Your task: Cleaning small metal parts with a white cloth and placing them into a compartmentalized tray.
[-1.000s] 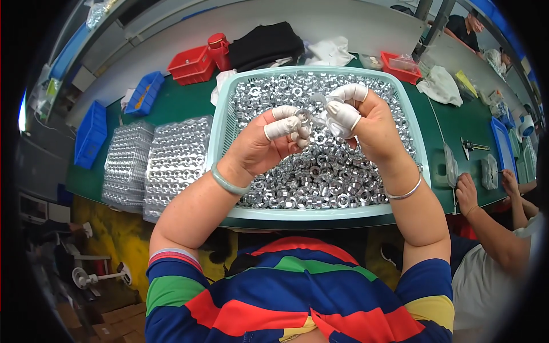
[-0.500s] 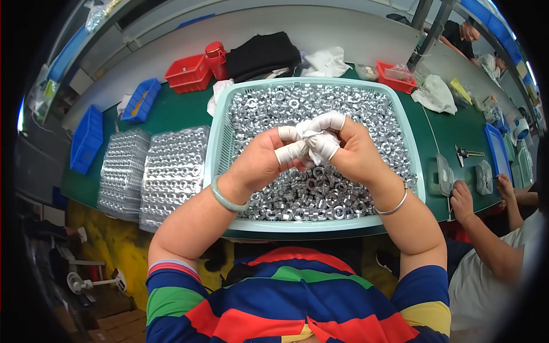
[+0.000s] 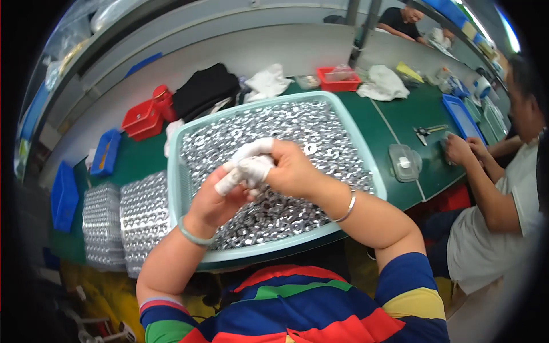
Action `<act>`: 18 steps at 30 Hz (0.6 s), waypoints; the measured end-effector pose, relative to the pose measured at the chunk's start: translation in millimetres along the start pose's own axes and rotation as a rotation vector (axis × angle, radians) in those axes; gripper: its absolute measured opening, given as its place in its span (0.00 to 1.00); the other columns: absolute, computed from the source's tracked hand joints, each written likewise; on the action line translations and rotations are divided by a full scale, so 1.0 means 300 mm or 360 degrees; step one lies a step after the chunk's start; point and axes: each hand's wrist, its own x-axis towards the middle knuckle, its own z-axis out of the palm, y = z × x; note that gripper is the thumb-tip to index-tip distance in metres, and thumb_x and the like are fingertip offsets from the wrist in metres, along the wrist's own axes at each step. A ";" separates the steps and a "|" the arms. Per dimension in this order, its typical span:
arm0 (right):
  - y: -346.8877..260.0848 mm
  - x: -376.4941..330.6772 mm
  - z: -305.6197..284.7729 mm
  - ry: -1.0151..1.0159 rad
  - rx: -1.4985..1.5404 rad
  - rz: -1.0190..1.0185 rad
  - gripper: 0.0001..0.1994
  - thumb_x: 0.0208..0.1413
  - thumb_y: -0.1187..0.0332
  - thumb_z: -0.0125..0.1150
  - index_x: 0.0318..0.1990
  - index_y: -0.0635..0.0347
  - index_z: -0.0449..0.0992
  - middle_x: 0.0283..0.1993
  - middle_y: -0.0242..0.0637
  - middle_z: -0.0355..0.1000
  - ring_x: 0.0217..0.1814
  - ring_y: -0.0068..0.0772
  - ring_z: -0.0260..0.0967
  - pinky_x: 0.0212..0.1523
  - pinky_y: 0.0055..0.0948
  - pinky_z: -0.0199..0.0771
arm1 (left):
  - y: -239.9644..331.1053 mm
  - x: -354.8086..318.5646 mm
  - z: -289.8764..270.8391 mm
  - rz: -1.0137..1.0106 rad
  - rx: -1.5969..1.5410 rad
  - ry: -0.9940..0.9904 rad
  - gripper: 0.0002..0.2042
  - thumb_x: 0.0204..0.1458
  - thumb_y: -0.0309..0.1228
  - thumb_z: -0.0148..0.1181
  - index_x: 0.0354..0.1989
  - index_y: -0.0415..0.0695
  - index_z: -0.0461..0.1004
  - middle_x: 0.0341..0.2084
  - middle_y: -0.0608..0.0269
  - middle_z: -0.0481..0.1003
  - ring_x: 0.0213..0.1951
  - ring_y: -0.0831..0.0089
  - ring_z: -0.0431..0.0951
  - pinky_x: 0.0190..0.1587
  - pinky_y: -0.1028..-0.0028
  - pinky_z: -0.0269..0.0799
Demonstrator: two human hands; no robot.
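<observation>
My left hand (image 3: pixel 213 197) and my right hand (image 3: pixel 293 167) meet above a pale green plastic basket (image 3: pixel 374 180) full of shiny metal nut-like rings (image 3: pixel 257 124). White covers wrap several of my fingertips. Closed fingers of the right hand pinch a crumpled white cloth (image 3: pixel 250 164). Against that cloth, the left thumb and fingers are also drawn together. Whatever lies inside the grip is hidden by the fingers and blurred by motion.
Stacked clear trays (image 3: pixel 143 214) of metal parts stand left of the basket. Blue bins (image 3: pixel 107 151), a red bin (image 3: pixel 143 119) and black fabric (image 3: pixel 207 90) line the table's far side. At right are a lidded plastic box (image 3: pixel 404 163), calipers (image 3: pixel 424 134) and a seated co-worker (image 3: pixel 492 194).
My view has turned, so the basket appears tilted and farther left, with more of the co-worker showing. Both hands stay together over the basket, fingers still closed around the white cloth.
</observation>
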 end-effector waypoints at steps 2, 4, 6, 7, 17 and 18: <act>0.026 0.003 -0.073 -0.0041 -0.0339 -0.0327 0.13 0.47 0.74 0.54 0.43 0.62 0.69 0.26 0.32 0.66 0.26 0.23 0.68 0.28 0.20 0.71 | -0.009 0.048 0.043 0.0081 0.0064 0.0124 0.16 0.50 0.37 0.51 0.43 0.41 0.63 0.31 0.65 0.68 0.32 0.77 0.68 0.32 0.78 0.64; 0.003 -0.012 -0.118 -0.0045 -0.0804 -0.0667 0.15 0.45 0.75 0.56 0.43 0.60 0.70 0.27 0.35 0.65 0.27 0.27 0.68 0.28 0.24 0.69 | -0.022 0.072 0.059 0.0127 0.0070 0.0209 0.18 0.49 0.38 0.52 0.45 0.41 0.62 0.32 0.66 0.68 0.31 0.78 0.67 0.31 0.79 0.64; -0.028 -0.036 -0.136 0.0034 -0.1009 -0.0761 0.16 0.40 0.73 0.58 0.41 0.57 0.72 0.27 0.39 0.65 0.27 0.35 0.66 0.29 0.29 0.66 | -0.046 0.097 0.080 0.0156 0.0060 0.0253 0.17 0.50 0.38 0.51 0.46 0.42 0.62 0.33 0.67 0.68 0.31 0.79 0.67 0.30 0.79 0.63; -0.016 -0.035 -0.153 0.0074 -0.1024 -0.0755 0.16 0.40 0.73 0.58 0.41 0.57 0.72 0.27 0.39 0.65 0.27 0.35 0.66 0.29 0.29 0.66 | -0.057 0.111 0.092 0.0130 0.0061 0.0220 0.17 0.50 0.38 0.51 0.46 0.42 0.62 0.33 0.67 0.68 0.31 0.79 0.67 0.30 0.79 0.63; 0.036 -0.048 -0.223 0.0117 -0.0977 -0.0914 0.15 0.40 0.70 0.57 0.39 0.60 0.72 0.27 0.42 0.65 0.32 0.44 0.64 0.34 0.35 0.64 | -0.111 0.150 0.061 0.0150 -0.0010 0.0310 0.18 0.52 0.35 0.47 0.49 0.40 0.60 0.41 0.61 0.69 0.43 0.71 0.70 0.41 0.74 0.67; 0.033 -0.051 -0.219 0.0139 -0.1017 -0.0966 0.15 0.40 0.71 0.57 0.40 0.60 0.71 0.28 0.42 0.65 0.32 0.42 0.63 0.34 0.34 0.64 | -0.107 0.152 0.066 0.0174 0.0003 0.0377 0.17 0.52 0.35 0.47 0.49 0.40 0.60 0.41 0.62 0.69 0.42 0.71 0.70 0.41 0.75 0.67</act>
